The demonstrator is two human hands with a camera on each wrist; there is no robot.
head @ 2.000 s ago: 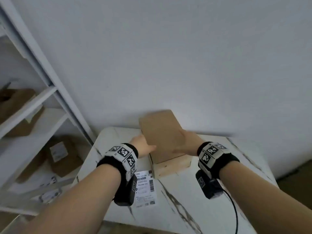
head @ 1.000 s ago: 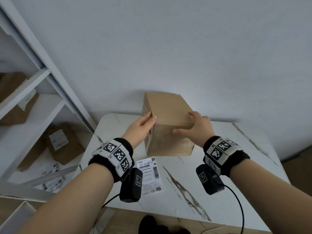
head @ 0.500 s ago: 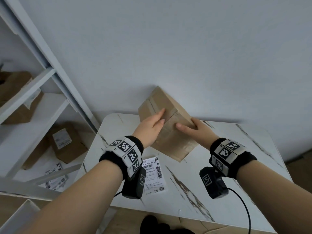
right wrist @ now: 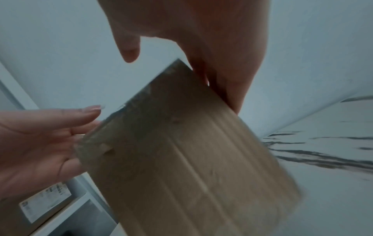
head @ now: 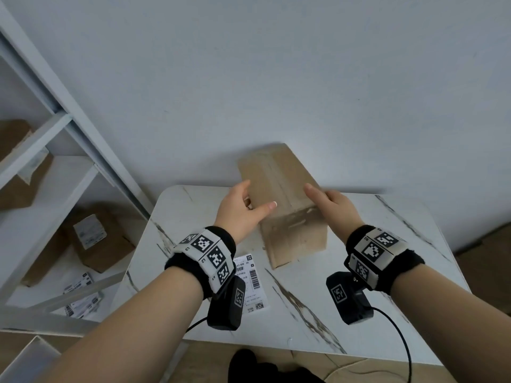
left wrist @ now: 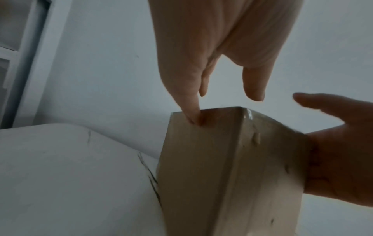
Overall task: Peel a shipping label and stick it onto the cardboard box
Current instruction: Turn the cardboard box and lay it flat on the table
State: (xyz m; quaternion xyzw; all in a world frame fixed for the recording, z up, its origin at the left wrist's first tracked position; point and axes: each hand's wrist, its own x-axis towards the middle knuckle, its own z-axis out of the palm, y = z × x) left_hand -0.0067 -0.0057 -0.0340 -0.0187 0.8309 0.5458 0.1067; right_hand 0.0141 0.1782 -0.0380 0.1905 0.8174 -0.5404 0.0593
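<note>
The brown rectangular cardboard box stands tilted near the far edge of the white marble counter. The left hand and the right hand press its sides with straight fingers. The white printed shipping label lies flat near the counter's left edge.

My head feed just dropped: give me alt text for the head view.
Both hands, left hand and right hand, hold a plain cardboard box tilted over a white marble-patterned table. A shipping label lies flat on the table near the left wrist, unpeeled.

Bare forearms wear black wristbands with white square-code tags, black cabled cameras slung beneath
</note>
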